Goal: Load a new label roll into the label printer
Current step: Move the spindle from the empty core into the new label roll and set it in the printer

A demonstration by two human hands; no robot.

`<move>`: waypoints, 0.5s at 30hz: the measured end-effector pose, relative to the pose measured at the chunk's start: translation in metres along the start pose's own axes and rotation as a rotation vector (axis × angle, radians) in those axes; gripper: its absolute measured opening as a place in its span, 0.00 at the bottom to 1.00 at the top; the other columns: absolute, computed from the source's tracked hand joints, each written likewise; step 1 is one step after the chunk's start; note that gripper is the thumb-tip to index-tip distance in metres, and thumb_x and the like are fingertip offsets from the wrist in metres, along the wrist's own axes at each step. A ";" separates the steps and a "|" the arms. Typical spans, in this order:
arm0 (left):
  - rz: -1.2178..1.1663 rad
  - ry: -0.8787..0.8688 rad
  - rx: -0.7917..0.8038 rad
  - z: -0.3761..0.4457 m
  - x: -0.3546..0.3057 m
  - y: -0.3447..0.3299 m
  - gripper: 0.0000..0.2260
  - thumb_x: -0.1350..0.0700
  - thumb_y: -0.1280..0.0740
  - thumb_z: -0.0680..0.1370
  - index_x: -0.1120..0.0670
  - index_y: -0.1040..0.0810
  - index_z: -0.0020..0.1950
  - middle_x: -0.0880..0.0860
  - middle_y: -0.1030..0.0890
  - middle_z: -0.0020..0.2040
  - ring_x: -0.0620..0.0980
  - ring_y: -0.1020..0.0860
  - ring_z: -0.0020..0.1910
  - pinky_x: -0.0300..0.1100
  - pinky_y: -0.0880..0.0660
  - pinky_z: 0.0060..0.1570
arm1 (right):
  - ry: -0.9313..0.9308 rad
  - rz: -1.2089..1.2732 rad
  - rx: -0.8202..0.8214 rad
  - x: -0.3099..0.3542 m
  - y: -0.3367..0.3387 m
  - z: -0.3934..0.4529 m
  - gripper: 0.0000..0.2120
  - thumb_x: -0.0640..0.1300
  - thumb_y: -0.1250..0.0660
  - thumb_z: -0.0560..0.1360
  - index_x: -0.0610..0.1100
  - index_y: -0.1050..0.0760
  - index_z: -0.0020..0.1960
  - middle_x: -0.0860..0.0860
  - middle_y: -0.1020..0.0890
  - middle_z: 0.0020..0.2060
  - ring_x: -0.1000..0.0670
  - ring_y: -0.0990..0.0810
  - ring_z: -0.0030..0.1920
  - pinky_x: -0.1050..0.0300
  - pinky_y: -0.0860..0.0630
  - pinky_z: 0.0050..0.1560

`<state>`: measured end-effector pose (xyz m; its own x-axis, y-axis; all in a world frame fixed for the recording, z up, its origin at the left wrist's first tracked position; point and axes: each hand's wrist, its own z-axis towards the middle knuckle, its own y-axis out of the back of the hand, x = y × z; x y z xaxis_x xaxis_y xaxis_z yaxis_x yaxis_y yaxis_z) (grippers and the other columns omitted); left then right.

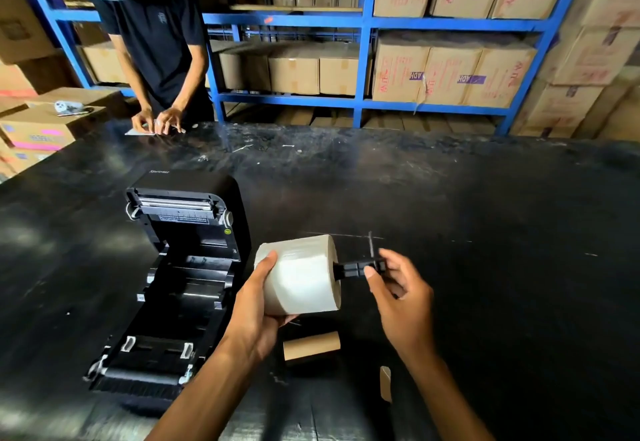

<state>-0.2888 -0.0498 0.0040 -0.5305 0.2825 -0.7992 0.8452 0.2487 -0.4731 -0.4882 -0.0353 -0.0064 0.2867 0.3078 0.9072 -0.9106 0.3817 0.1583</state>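
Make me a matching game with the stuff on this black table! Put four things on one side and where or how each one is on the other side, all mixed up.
Things:
1. label printer
2. white label roll
3. black spindle
4. brown cardboard core

Where or how:
A. lying on the table near the wearer, beside the left wrist
B. pinched by the right hand, sticking out of the roll's end
C. standing on the table with its lid open
D. held up in the left hand

Pairs: 1-C, 2-D, 3-B, 4-A
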 end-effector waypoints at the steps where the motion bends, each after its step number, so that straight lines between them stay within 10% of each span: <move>1: 0.019 -0.012 0.006 -0.001 -0.001 -0.005 0.12 0.45 0.31 0.71 0.51 0.20 0.49 0.50 0.13 0.39 0.49 0.15 0.36 0.49 0.21 0.42 | -0.002 0.010 0.037 0.002 -0.006 -0.003 0.14 0.41 0.30 0.73 0.52 0.23 0.57 0.54 0.17 0.48 0.59 0.18 0.49 0.69 0.23 0.47; 6: 0.076 -0.035 0.002 -0.007 -0.003 -0.020 0.19 0.45 0.31 0.71 0.54 0.23 0.58 0.56 0.17 0.52 0.54 0.18 0.46 0.50 0.21 0.43 | -0.141 0.071 0.103 0.014 -0.022 -0.008 0.11 0.46 0.36 0.77 0.59 0.25 0.56 0.55 0.19 0.55 0.58 0.20 0.55 0.72 0.27 0.50; 12: 0.128 -0.057 -0.002 -0.008 0.003 -0.029 0.21 0.45 0.29 0.69 0.51 0.23 0.59 0.54 0.15 0.50 0.53 0.17 0.46 0.49 0.21 0.41 | -0.421 0.180 0.279 0.028 -0.031 -0.006 0.37 0.70 0.49 0.66 0.63 0.46 0.73 0.66 0.36 0.67 0.71 0.33 0.61 0.72 0.36 0.61; 15: 0.178 -0.083 -0.011 -0.011 0.008 -0.035 0.23 0.45 0.27 0.68 0.49 0.25 0.60 0.53 0.15 0.51 0.52 0.16 0.48 0.45 0.21 0.37 | -0.523 0.194 0.238 0.027 -0.038 -0.006 0.32 0.71 0.48 0.69 0.68 0.47 0.72 0.67 0.35 0.64 0.63 0.31 0.61 0.58 0.33 0.65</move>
<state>-0.3230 -0.0463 0.0183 -0.3652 0.2458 -0.8979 0.9242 0.2118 -0.3179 -0.4443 -0.0361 0.0093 -0.0206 -0.1399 0.9900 -0.9904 0.1379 -0.0012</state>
